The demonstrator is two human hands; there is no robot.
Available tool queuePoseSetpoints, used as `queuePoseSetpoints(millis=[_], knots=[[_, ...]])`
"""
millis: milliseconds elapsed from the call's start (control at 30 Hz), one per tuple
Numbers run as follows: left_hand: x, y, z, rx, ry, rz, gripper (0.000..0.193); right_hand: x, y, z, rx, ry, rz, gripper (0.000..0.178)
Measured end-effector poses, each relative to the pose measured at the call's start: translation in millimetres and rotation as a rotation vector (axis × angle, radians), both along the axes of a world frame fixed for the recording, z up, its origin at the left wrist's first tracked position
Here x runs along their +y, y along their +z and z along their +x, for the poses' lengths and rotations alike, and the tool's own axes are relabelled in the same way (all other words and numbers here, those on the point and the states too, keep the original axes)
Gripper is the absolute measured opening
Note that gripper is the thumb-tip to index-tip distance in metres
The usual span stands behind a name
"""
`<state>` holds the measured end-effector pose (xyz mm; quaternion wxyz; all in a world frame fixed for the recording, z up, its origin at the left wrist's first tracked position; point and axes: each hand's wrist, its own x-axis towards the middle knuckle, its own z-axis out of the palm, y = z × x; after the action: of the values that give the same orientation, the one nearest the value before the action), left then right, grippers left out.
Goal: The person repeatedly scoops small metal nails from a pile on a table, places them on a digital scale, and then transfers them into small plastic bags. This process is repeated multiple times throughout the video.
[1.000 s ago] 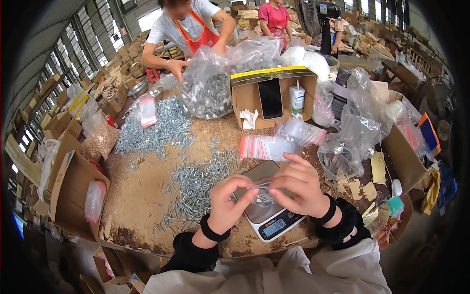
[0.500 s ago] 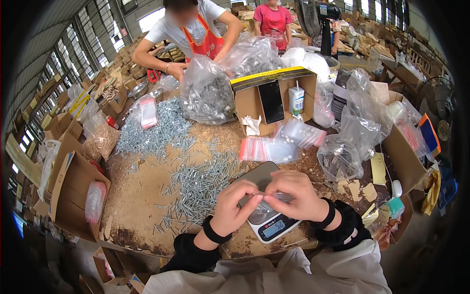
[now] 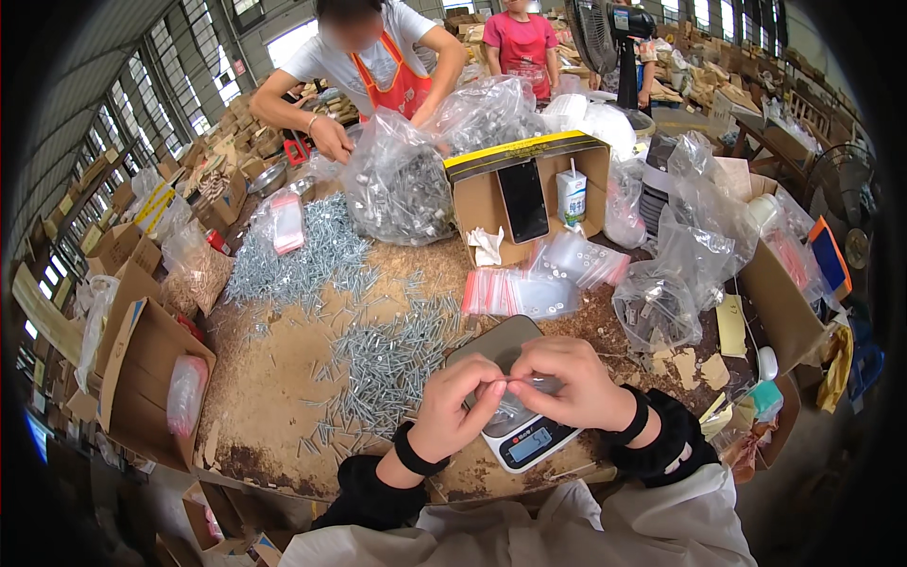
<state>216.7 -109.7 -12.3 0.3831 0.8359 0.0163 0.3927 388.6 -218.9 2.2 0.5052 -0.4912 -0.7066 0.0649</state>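
Observation:
A small clear zip bag point(image 3: 507, 414) hangs over a white digital scale point(image 3: 559, 435) with a grey top. Its top edge is pinched from both sides by my left hand point(image 3: 452, 404) and my right hand point(image 3: 578, 380), fingertips close together. What the bag contains is hard to make out behind my fingers. Left of the scale lies a loose pile of silvery screws point(image 3: 392, 364). Beyond my hands, several flat zip bags with red tops point(image 3: 491, 293) lie overlapped, some with small white pieces on them.
An open carton point(image 3: 482, 208) holds a phone point(image 3: 522, 200) and a drink carton point(image 3: 571, 197). Large plastic bags of metal parts point(image 3: 397, 184) stand beside it. A bigger screw heap point(image 3: 293, 250) lies far left. Cardboard boxes flank the table. A co-worker in a red apron point(image 3: 392, 80) stands opposite.
My fingertips have shifted slightly along the bag's edge, which now shows as a taut reddish strip. The co-worker's hand at the far side has moved left, away from the large bag.

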Motion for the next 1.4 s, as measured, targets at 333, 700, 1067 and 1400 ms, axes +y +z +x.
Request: queuePoseSetpoints(millis=[333, 700, 1067, 1400], knots=[[2, 2, -4, 0.140, -0.049, -0.012, 0.006, -1, 0, -1, 0.009, 0.016, 0.037, 0.008], [-1, 2, -1, 0.057, -0.073, 0.045, 0.007, -4, 1, 0, 0.019, 0.105, -0.066, 0.009], [12, 5, -9, -0.142, 0.074, -0.089, 0.009, -2, 1, 14, 0.076, 0.141, 0.026, 0.014], [51, 3, -97, -0.413, 0.544, -0.568, 0.012, -6, -14, 10, 0.244, 0.006, -0.019, 0.014]])
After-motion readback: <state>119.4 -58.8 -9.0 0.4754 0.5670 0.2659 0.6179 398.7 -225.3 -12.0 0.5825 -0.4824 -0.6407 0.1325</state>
